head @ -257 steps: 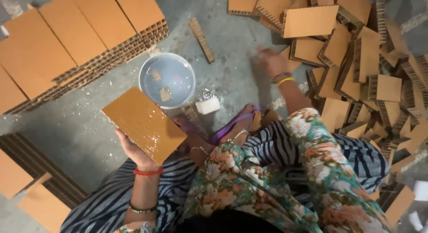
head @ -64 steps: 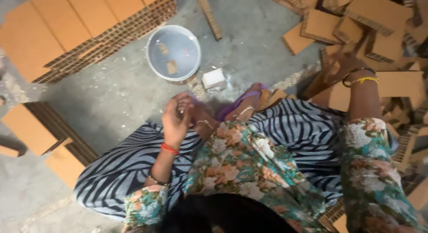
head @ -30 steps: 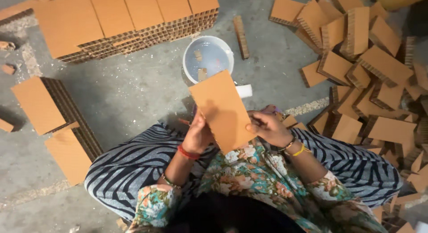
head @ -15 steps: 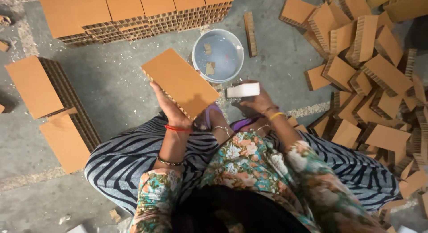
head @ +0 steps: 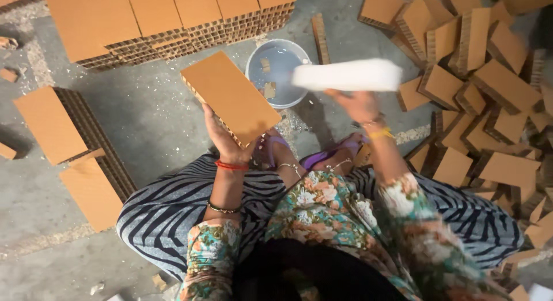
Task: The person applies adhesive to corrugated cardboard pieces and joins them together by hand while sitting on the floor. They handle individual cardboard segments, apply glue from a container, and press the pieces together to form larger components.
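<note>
here the left hand (head: 222, 141) props a cardboard block (head: 230, 97) flat-face-up on its palm, fingers curled under its edge. the right hand (head: 358, 105) grips a blurred white block (head: 347, 76) beside the water bowl (head: 256, 58) on the floor.

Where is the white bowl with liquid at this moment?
In the head view, the white bowl stands on the grey floor at upper centre, just right of the cardboard block in the left hand and partly behind the blurred white object.

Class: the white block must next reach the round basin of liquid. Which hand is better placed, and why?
Probably the right hand: it holds the white block beside the basin. The left hand props the cardboard slab.
</note>
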